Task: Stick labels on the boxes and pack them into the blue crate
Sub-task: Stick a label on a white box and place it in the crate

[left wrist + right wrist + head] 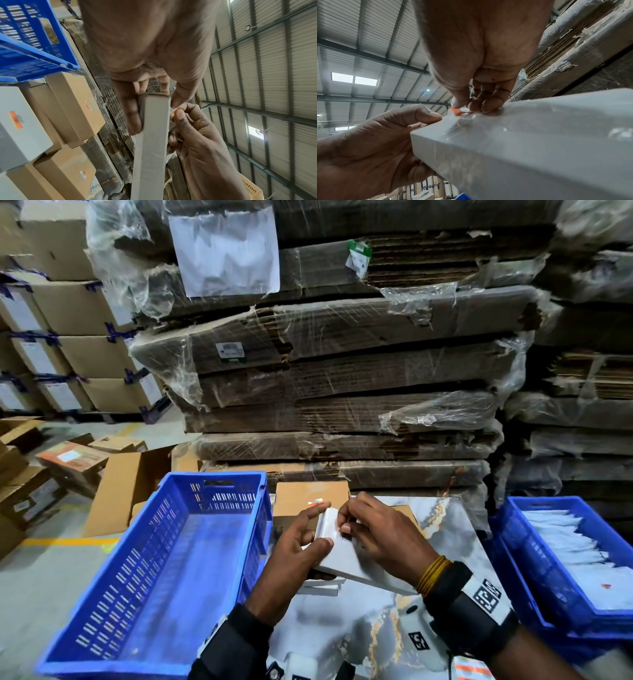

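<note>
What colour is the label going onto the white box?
Orange and white label, pinched by the right hand; right wrist view shows it best.

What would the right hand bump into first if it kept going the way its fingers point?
Probably the white box: the right hand's fingertips already rest on its top beside the label, so there is no free way ahead.

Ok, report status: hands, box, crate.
Left hand grips the white box. Right hand pinches an orange label against its top. Blue crate on the left holds no box yet; nothing in the way.
</note>
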The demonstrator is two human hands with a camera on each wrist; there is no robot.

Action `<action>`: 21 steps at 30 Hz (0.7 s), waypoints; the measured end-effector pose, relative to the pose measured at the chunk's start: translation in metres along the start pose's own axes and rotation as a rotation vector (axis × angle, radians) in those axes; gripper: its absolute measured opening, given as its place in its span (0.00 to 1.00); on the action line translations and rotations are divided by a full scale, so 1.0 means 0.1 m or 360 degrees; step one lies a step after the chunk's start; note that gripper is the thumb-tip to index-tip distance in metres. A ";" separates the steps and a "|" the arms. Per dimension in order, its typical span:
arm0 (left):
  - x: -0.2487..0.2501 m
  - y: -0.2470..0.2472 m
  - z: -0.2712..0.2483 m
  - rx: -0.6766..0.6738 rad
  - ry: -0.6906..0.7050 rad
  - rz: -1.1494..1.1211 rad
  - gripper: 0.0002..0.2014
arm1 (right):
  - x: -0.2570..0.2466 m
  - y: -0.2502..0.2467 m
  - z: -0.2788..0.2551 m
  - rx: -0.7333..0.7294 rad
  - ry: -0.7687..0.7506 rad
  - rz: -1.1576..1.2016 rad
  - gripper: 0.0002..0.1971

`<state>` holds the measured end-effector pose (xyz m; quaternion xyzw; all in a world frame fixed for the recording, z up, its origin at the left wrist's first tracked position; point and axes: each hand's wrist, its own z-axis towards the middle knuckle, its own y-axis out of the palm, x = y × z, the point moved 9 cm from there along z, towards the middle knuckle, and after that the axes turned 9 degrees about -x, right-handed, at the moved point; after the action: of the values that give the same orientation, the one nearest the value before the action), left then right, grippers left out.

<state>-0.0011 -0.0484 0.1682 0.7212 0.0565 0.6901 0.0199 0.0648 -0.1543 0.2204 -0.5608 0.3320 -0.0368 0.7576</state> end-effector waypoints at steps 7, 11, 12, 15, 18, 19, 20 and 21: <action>0.01 0.00 0.00 -0.0009 -0.0016 0.0023 0.25 | 0.06 -0.07 -0.09 0.0051 -0.0051 -0.0017 0.16; 0.02 0.01 -0.02 -0.0014 -0.0010 0.0035 0.25 | 0.04 -0.04 -0.12 0.0017 -0.0043 -0.0135 0.15; 0.02 0.02 -0.03 -0.0014 -0.0009 0.0040 0.25 | 0.04 -0.05 -0.13 0.0022 -0.0040 -0.0137 0.14; 0.00 0.03 -0.03 -0.0004 -0.0020 0.0039 0.25 | 0.01 -0.09 -0.13 0.0041 -0.0039 -0.0087 0.08; -0.01 0.04 -0.02 -0.0015 -0.0008 0.0026 0.26 | 0.00 -0.10 -0.11 0.0028 -0.0006 -0.0072 0.05; -0.01 0.04 -0.02 -0.0016 -0.0007 0.0024 0.26 | 0.00 -0.09 -0.10 0.0021 0.0012 -0.0084 0.05; -0.01 0.04 -0.02 -0.0011 -0.0007 0.0027 0.26 | 0.00 -0.09 -0.09 0.0015 0.0026 -0.0102 0.04; -0.01 0.04 -0.02 -0.0002 -0.0007 0.0031 0.26 | 0.00 -0.08 -0.08 0.0004 0.0036 -0.0122 0.04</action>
<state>-0.0031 -0.0521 0.1679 0.7233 0.0490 0.6887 0.0136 0.0627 -0.1640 0.2266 -0.5717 0.3187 -0.0724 0.7525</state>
